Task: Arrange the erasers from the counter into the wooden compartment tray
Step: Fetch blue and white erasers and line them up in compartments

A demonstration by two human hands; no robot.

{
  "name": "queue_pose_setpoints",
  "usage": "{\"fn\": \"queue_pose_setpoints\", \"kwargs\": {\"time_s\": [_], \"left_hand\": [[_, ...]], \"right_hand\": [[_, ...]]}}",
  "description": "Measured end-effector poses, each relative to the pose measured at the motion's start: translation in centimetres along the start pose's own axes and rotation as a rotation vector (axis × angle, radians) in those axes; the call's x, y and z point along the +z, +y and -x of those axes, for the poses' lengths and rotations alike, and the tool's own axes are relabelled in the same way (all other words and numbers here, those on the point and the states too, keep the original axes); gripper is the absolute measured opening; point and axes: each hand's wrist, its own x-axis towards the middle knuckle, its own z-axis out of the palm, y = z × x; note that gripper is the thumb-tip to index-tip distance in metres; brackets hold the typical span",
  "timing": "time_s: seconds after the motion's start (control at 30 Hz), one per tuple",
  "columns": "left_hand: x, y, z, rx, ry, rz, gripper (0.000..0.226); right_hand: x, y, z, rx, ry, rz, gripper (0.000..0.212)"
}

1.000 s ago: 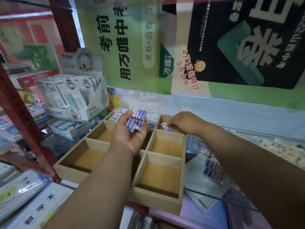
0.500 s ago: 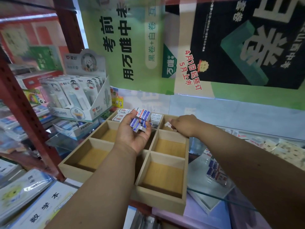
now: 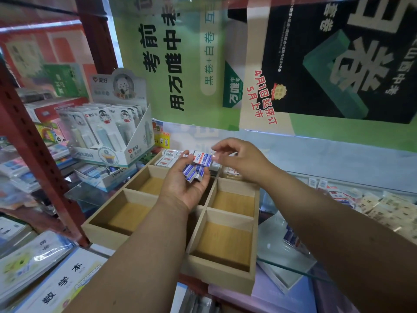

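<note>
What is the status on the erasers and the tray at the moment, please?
Left hand holds a stack of erasers over the wooden tray. Right hand reaching for the top one, fingers parted. Far compartments partly filled. Nothing in the way.

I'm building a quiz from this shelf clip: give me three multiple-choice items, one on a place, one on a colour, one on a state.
1. Where do erasers already lie in the wooden tray?
A. far row
B. near row
C. nowhere

2. What colours are the wrappers of the erasers in the left hand?
A. green and yellow
B. blue, white and red
C. black

3. What is the right hand doing?
A. lying flat on the counter
B. reaching to the left hand's stack
C. gripping the tray

Key: 1 A, packs show only in the far compartments; 2 B, the printed wrappers show it; 3 B, its fingertips are at the top eraser.
</note>
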Motion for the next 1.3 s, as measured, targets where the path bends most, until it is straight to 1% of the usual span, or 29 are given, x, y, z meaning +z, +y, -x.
{"fn": "queue_pose_setpoints", "kwargs": {"time_s": [0.03,0.07,0.1,0.17,0.23,0.33,0.4,0.47,0.53,0.6,0.7,0.8,0.87,0.93,1.0,1.07,1.1,1.17,1.23,1.27,1.3], "left_hand": [[0.1,0.0,0.2,-0.004,-0.012,-0.004,0.020],[0.3,-0.1,0.6,-0.009,-0.028,-0.005,0.011],[0.4,-0.1,0.8,-0.011,-0.040,-0.008,0.010],[0.5,-0.2,0.8,-0.010,-0.045,-0.032,0.011],[0.4,-0.1,0.6,-0.003,-0.030,-0.036,0.006],[0.2,-0.1,0.1,0.010,0.015,-0.008,0.032],[0.1,0.1,-0.2,0.023,0.042,0.016,0.039],[0.0,0.1,-0.2,0.018,0.047,0.025,0.045],[0.0,0.0,-0.2,0.006,0.048,0.033,0.048],[0.1,-0.1,0.0,0.000,0.043,0.037,0.052],[0.1,0.0,-0.1,0.009,0.042,0.047,0.059],[0.1,0.1,-0.2,0.010,0.041,0.056,0.055],[0.2,0.0,-0.2,0.004,0.032,0.058,0.053],[0.1,0.0,-0.1,-0.002,0.011,0.040,0.040],[0.0,-0.1,0.0,0.002,0.005,0.002,0.020],[0.0,-0.2,0.0,0.007,0.009,-0.028,0.013],[0.0,-0.2,0.1,0.008,0.010,-0.039,0.012],[0.2,-0.3,0.2,0.005,0.001,-0.057,0.010],[0.4,-0.2,0.5,-0.004,-0.017,-0.070,0.014],[0.5,-0.2,0.5,-0.008,-0.023,-0.077,0.019],[0.5,-0.2,0.5,-0.010,-0.028,-0.090,0.020]], "right_hand": [[0.4,-0.6,0.2,-0.050,-0.016,-0.003,0.030],[0.8,-1.0,0.3,-0.091,-0.022,0.060,0.034],[1.2,-1.1,0.2,-0.125,-0.012,0.150,0.035],[1.7,-1.0,-0.1,-0.154,0.018,0.290,0.030],[1.3,-1.1,-0.2,-0.146,0.038,0.320,0.023],[-0.8,-0.7,-0.6,-0.094,0.158,0.294,0.011],[-2.5,0.1,-0.9,0.012,0.202,0.314,0.009],[-3.6,1.3,-1.2,0.138,0.156,0.399,0.010],[-3.8,2.5,-1.4,0.222,0.060,0.508,0.010],[-3.4,3.3,-1.5,0.259,-0.030,0.573,0.012],[-2.4,3.8,-1.8,0.261,-0.106,0.633,0.013],[-1.3,4.4,-2.1,0.258,-0.142,0.710,0.013],[-0.8,4.8,-2.4,0.251,-0.152,0.782,0.006],[-0.5,5.1,-2.6,0.256,-0.168,0.814,0.005],[-0.4,5.1,-2.6,0.275,-0.182,0.788,0.009],[-0.7,5.1,-2.6,0.300,-0.189,0.704,0.007],[-1.0,4.9,-2.5,0.308,-0.181,0.643,0.010],[-1.4,4.0,-2.4,0.269,-0.090,0.429,0.011],[-1.4,2.3,-1.9,0.175,-0.002,0.119,0.014],[-1.3,1.5,-1.7,0.121,-0.014,0.011,0.020],[-1.0,0.7,-1.5,0.073,-0.053,-0.047,0.027]]}}
